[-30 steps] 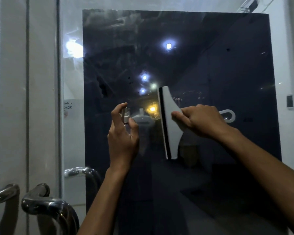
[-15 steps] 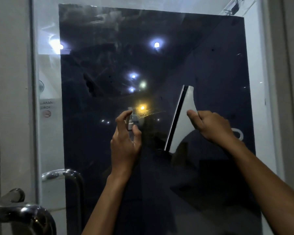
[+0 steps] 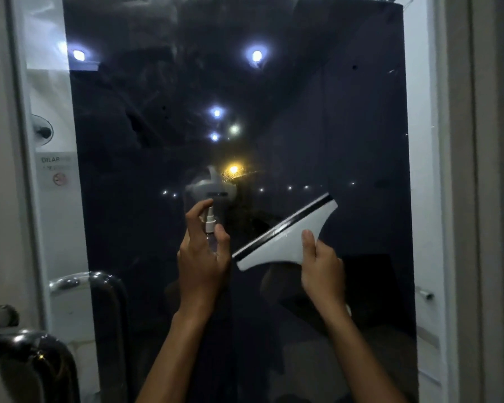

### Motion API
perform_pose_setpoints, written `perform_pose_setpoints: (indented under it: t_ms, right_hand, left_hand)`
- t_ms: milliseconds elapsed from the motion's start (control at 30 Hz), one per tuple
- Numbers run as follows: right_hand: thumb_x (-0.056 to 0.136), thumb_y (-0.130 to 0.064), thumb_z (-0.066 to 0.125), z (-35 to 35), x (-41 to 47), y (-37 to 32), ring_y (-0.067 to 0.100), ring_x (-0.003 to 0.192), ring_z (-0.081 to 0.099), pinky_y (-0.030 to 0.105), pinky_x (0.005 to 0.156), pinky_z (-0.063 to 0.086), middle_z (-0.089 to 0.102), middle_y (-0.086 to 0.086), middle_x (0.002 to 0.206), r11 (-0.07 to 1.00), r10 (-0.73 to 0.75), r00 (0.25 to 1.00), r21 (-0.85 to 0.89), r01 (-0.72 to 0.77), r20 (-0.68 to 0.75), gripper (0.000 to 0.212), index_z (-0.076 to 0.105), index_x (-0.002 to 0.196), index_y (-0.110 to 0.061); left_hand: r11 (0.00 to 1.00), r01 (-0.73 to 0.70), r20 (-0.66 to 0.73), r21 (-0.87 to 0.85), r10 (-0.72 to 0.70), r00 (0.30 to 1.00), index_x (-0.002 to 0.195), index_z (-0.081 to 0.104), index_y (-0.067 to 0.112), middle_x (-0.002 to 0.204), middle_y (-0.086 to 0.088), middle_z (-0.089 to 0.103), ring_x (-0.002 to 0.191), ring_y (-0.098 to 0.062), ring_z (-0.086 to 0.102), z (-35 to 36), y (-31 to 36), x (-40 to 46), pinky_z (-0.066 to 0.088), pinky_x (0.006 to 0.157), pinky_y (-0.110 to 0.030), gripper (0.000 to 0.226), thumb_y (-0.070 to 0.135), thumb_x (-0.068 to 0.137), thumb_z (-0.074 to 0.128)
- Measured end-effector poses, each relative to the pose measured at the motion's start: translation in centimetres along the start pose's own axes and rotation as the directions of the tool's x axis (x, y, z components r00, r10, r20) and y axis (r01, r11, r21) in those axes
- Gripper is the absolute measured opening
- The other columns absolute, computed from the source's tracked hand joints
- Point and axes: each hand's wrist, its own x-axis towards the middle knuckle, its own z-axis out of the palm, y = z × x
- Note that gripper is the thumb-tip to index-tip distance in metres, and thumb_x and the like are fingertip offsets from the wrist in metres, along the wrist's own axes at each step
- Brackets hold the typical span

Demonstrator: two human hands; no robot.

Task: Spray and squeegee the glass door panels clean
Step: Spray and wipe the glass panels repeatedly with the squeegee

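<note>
You've tipped the squeegee (image 3: 285, 237) from upright to slanted, right hand (image 3: 322, 270) gripping it, left hand (image 3: 202, 254) clasping the spray bottle (image 3: 209, 221) (droplets on the glass door (image 3: 346, 135), wipe looks next).

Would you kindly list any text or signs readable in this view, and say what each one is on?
"DILAR...": first line of the white notice on the glass door panel; the rest is blurred.
Second line: too blurred to read.
Red prohibition circle below: symbol inside unclear.
Spray bottle, squeegee: no readable text.
</note>
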Motion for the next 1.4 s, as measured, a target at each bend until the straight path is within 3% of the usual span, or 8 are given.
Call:
perform_pose_setpoints:
  t_ms: [300,500,600,767,967,1134,1300,1400]
  right_hand:
    - [0.104,-0.046,0.036,1.9,-5.8,4.1,0.013,0.056,0.057,0.015,0.048,0.037,0.062,0.011,0.062,0.977,0.166,0.986,0.140,-0.163,-0.015,0.058,0.058,0.072,-0.003]
    - [0.101,-0.051,0.036,3.0,-10.4,8.5,0.007,0.051,0.059,0.023,0.055,0.046,0.059,0.003,0.056,0.926,0.314,0.948,0.201,-0.319,0.058,0.054,0.060,0.073,-0.012]
    - [0.100,-0.052,0.037,3.3,-12.0,9.5,0.016,0.051,0.060,0.032,0.058,0.049,0.061,0.010,0.054,0.914,0.357,0.933,0.189,-0.359,0.046,0.058,0.061,0.072,-0.009]
    - [0.102,-0.051,0.036,3.4,-11.8,9.7,0.009,0.050,0.058,0.026,0.056,0.046,0.058,0.002,0.052,0.925,0.338,0.941,0.178,-0.336,0.016,0.053,0.055,0.067,-0.017]
    - [0.089,-0.071,0.030,3.8,-15.6,15.0,0.022,0.066,0.064,0.042,0.070,0.055,0.062,-0.001,0.063,0.895,0.425,0.901,0.108,-0.432,0.084,0.061,0.060,0.075,-0.020]
    - [0.099,-0.057,0.037,2.2,-17.5,16.9,0.020,0.055,0.060,0.044,0.070,0.058,0.054,-0.001,0.049,0.885,0.457,0.882,0.044,-0.464,0.116,0.055,0.054,0.067,-0.016]
    - [0.097,-0.060,0.033,2.1,-20.1,18.3,0.023,0.070,0.064,0.043,0.080,0.056,0.063,0.004,0.067,0.842,0.534,0.834,-0.003,-0.539,0.138,0.052,0.060,0.078,-0.019]
    - [0.088,-0.071,0.026,1.5,-22.6,20.3,0.030,0.089,0.068,0.041,0.087,0.054,0.071,0.012,0.091,0.796,0.604,0.778,-0.079,-0.601,0.170,0.075,0.068,0.102,-0.011]
  left_hand:
    - [0.996,0.084,0.019,-0.028,-0.083,0.996,0.134,0.041,0.031,0.090,0.004,0.060,0.072,-0.014,0.062,0.1,0.3,-5.3,0.052,0.060,-0.037,0.038,0.024,0.097,0.046]
    - [0.991,0.135,0.045,-0.008,-0.134,0.990,0.131,0.042,0.035,0.091,0.007,0.061,0.072,-0.008,0.061,-0.6,-0.4,-9.9,0.049,0.060,-0.031,0.037,0.023,0.096,0.047]
    - [0.986,0.164,0.054,0.019,-0.164,0.985,0.129,0.042,0.040,0.101,0.005,0.064,0.076,-0.007,0.063,-0.7,-0.7,-11.9,0.050,0.065,-0.032,0.036,0.030,0.095,0.045]
    - [0.978,0.205,0.082,0.036,-0.208,0.975,0.130,0.043,0.036,0.115,0.004,0.063,0.087,-0.021,0.066,-0.5,-0.8,-14.4,0.049,0.069,-0.032,0.036,0.032,0.095,0.046]
    - [0.965,0.254,0.097,0.056,-0.259,0.961,0.128,0.042,0.038,0.099,0.001,0.064,0.074,-0.018,0.062,-0.2,-0.7,-17.0,0.042,0.067,-0.028,0.036,0.033,0.093,0.043]
    - [0.958,0.284,0.113,0.050,-0.288,0.951,0.128,0.042,0.036,0.095,0.001,0.063,0.072,-0.020,0.062,-0.1,0.2,-18.0,0.045,0.065,-0.031,0.037,0.026,0.093,0.046]
    - [0.949,0.314,0.124,0.041,-0.316,0.940,0.129,0.042,0.033,0.087,0.000,0.061,0.068,-0.019,0.059,-0.3,0.8,-20.0,0.048,0.062,-0.036,0.037,0.023,0.094,0.047]
    - [0.943,0.327,0.146,0.060,-0.332,0.932,0.130,0.042,0.035,0.085,0.001,0.061,0.067,-0.016,0.059,-0.6,1.0,-21.6,0.048,0.061,-0.035,0.037,0.026,0.094,0.046]
